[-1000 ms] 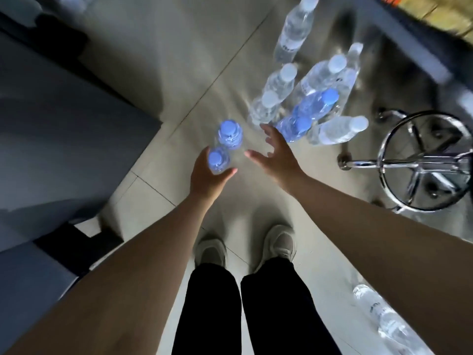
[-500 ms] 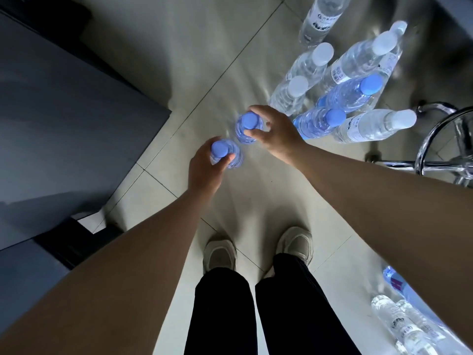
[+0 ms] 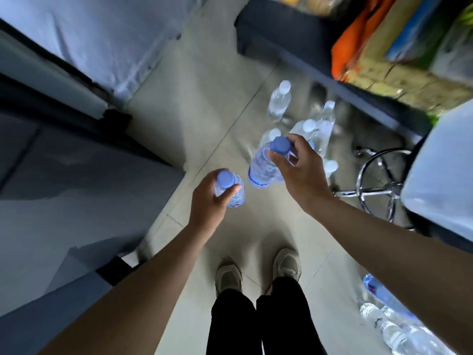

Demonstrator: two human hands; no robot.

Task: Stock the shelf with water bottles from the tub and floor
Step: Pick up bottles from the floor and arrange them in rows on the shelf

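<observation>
My left hand (image 3: 208, 203) grips a blue-capped water bottle (image 3: 231, 192) by its neck, held above the tiled floor. My right hand (image 3: 299, 170) pinches the neck of a second blue-capped water bottle (image 3: 263, 167), which hangs tilted just to the right of the first. Beyond my right hand, several clear bottles with white caps (image 3: 280, 98) stand in a group on the floor. More bottles (image 3: 389, 321) lie at the lower right, partly hidden by my right forearm. The shelf (image 3: 286, 29) with colourful packaged goods runs along the upper right.
A chrome stool base (image 3: 378, 190) with a pale seat (image 3: 440, 180) stands at the right, close to the bottle group. Dark grey cabinets (image 3: 76, 190) fill the left side. My two shoes (image 3: 258, 272) stand on the tiled floor (image 3: 204, 103) below my hands.
My right hand closed on the second blue-capped bottle and both hands have lifted their bottles off the floor. The view has tipped up, bringing the shelf into sight.
</observation>
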